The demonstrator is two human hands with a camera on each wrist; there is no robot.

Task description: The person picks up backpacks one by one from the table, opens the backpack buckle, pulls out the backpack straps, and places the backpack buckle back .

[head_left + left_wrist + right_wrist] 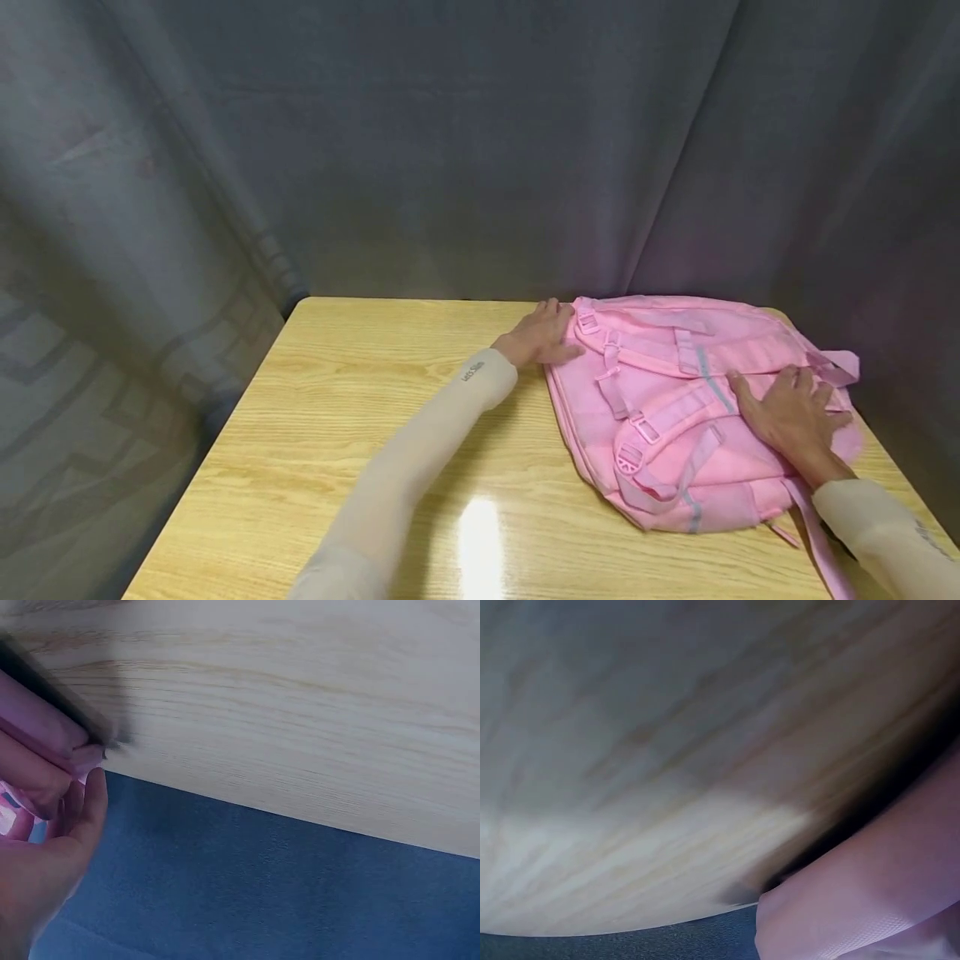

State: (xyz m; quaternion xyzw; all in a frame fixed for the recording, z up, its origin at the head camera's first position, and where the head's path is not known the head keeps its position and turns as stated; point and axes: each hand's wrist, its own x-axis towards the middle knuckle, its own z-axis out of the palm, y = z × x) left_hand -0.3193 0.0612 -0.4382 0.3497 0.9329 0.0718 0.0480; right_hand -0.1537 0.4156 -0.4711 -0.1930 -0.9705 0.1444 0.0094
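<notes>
Backpack: pink backpack (pixel 675 396) lying on the right-hand part of the desk (pixel 360 400), shoulder straps (pixel 678 408) facing up; one long side along the far edge.
Left hand (pixel 546 335): at the bag's far left corner, touching it; fingers extended and loose, thumb spread apart over the pink fabric.
Right hand (pixel 793 417): open, palm down on the bag's right part, fingers fanned, thumb near a grey-blue band (pixel 718 379).
Buckles: pink plastic, on the strap ends at the bag's left side; one buckle (pixel 645 427) clear to see.
Loop: fabric loop (pixel 843 365) at the bag's right end, beyond the right hand's fingertips.
Loose strap: pink strap (pixel 817 542) trailing off the bag's near side, beside the right forearm.
Sleeves: pale on both arms; lettering on the left sleeve (pixel 420 450).
Backdrop: dark grey curtain (pixel 465 167) behind the desk.
</notes>
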